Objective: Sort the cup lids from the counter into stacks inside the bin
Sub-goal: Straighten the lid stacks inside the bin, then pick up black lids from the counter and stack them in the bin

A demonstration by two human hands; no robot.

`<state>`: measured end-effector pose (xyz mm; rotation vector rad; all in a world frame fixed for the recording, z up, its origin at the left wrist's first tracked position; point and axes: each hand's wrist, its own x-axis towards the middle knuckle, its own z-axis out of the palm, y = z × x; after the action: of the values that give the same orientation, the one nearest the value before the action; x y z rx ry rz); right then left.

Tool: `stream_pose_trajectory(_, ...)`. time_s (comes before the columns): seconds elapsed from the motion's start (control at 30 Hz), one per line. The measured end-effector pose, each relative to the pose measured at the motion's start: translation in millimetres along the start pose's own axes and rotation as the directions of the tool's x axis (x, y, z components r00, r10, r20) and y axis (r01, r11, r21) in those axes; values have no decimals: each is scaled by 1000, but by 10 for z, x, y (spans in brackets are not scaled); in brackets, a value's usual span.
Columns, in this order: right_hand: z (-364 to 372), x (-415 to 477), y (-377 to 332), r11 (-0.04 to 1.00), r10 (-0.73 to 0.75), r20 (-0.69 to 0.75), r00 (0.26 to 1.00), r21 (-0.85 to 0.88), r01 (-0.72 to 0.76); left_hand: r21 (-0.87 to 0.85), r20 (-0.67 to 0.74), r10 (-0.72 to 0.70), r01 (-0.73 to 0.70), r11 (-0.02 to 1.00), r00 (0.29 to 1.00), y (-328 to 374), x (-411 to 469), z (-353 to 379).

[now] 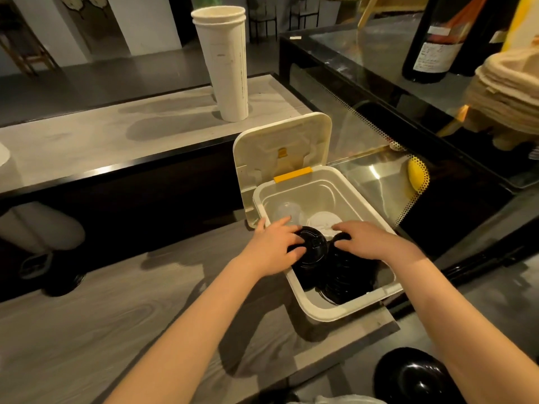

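A white bin (344,310) with its hinged lid (280,147) flipped up sits on the wood-grain counter (116,330). Inside it stand two stacks of black cup lids, one on the left (313,252) and one on the right (347,275). A clear lid (287,211) and a white lid (322,221) lie at the far end of the bin. My left hand (272,246) grips the top of the left black stack. My right hand (370,240) rests its fingers on the top of the right black stack, hiding it.
A tall stack of white paper cups (224,62) stands on the raised ledge behind the bin. A glass display case (408,112) flanks the right side, with a dark bottle (437,39) and stacked beige trays (507,91) on it. A black round object (414,374) lies below right.
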<state>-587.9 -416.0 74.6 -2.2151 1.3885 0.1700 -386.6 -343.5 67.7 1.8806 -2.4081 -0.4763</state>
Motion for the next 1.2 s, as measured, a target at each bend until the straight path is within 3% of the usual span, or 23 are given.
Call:
stream_pose_trajectory(0.33,270,-231,135,1000,0,-199,980,-4,-1,43,-1,-17,18,999,1000,-26,40,80)
stream_pose_trajectory(0.5,148,-258,-37,983,-7,-327,945,170,67,-67,-134,-34,25,997,990,-80,-71,12)
stream_pose_trajectory(0.67,72,-195,-688,968,-142,-430,891,129,217,-141,-261,-153,119,983,953,-438,-462,-142)
stream_pose_trajectory(0.87,319,43,-1799,939,-325,-327,887,-4,343,-131,-271,-390,368,921,880,-1174,-1285,-266)
stream_pose_trajectory(1.2,1253,288,-3419,899,-436,-6,900,-58,435,-196,-188,-696,668,718,693,-2359,-2740,-94)
